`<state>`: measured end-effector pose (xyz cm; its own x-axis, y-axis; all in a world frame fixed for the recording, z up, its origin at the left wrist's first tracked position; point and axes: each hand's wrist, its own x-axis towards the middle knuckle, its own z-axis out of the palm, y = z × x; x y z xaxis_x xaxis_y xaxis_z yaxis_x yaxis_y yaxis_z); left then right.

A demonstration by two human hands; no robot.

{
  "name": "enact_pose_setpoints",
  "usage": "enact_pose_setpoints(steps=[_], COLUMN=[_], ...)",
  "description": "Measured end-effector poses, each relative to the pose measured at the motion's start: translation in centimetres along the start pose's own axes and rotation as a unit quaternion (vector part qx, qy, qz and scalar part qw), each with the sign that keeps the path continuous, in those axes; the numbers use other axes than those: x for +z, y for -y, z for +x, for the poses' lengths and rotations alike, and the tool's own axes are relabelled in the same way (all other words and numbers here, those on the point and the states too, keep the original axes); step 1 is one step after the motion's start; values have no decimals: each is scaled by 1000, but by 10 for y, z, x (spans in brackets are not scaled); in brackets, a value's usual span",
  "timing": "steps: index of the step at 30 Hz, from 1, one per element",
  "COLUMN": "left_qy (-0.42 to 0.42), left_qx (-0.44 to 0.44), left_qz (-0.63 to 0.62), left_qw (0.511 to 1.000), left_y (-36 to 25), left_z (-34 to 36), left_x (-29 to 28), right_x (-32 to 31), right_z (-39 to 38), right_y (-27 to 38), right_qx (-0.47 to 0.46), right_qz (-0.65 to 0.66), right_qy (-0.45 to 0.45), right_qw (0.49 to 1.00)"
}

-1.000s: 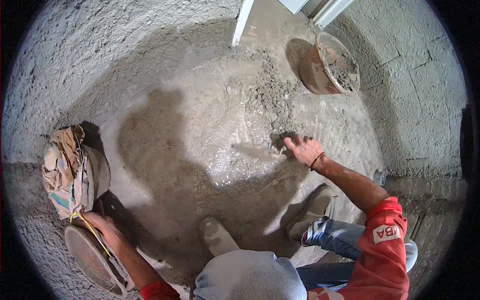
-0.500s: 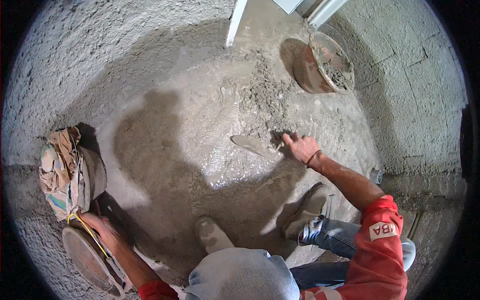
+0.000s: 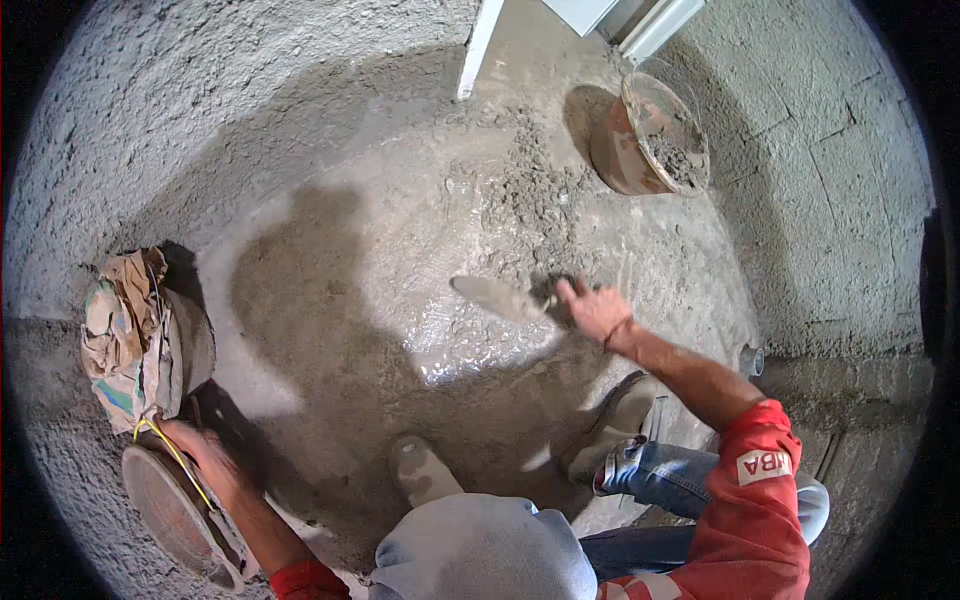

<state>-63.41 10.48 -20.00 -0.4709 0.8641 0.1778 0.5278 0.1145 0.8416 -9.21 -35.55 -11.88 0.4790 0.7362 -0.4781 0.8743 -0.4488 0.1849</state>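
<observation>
Rough grey walls (image 3: 250, 90) curve around a stained floor (image 3: 310, 270), wet and shiny near the frame's centre. There, the right hand (image 3: 600, 312) is closed on what looks like the handle end of a trowel (image 3: 492, 296), whose blade points left beside crumbly mortar (image 3: 535, 205). The trowel is probably light and stiff, slick where wet, and best held by that handle end. The mortar looks heavy and soft, easier scooped than pinched. At lower left, the left hand (image 3: 203, 455) is blurred near a sack (image 3: 120, 345) and a round tub (image 3: 175, 515); whether it grips anything, I cannot tell. At upper right is a bucket (image 3: 622, 155).
</observation>
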Motion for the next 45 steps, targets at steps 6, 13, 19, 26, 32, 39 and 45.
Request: enact_pose_setpoints(steps=[6, 13, 19, 26, 32, 39, 45], left_qy=[-13, -12, 1, -12, -16, -34, -11], left_qx=[-91, -110, -127, -154, -152, -161, -174], left_qz=[-134, -134, -137, -135, -168, -237, -270], left_qw=[987, 985, 982, 979, 974, 958, 947], left_y=[-39, -40, -51, -37, -34, -25, -39], left_z=[58, 36, 16, -19, -27, -35, -64], left_x=[34, 41, 54, 28, 16, 12, -9], right_x=[-3, 22, 1, 23, -4, -28, 21], right_z=[28, -12, 37, 3, 57, -8, 6], right_y=[-10, 14, -40, -15, -63, 13, -6], right_qx=[27, -106, -13, -64, 129, 89, 113], right_qz=[-17, -41, -43, -14, -75, 90, 43], right_qy=[83, -116, -42, -50, -108, 114, 52], right_qw=[996, 987, 998, 997, 983, 985, 991])
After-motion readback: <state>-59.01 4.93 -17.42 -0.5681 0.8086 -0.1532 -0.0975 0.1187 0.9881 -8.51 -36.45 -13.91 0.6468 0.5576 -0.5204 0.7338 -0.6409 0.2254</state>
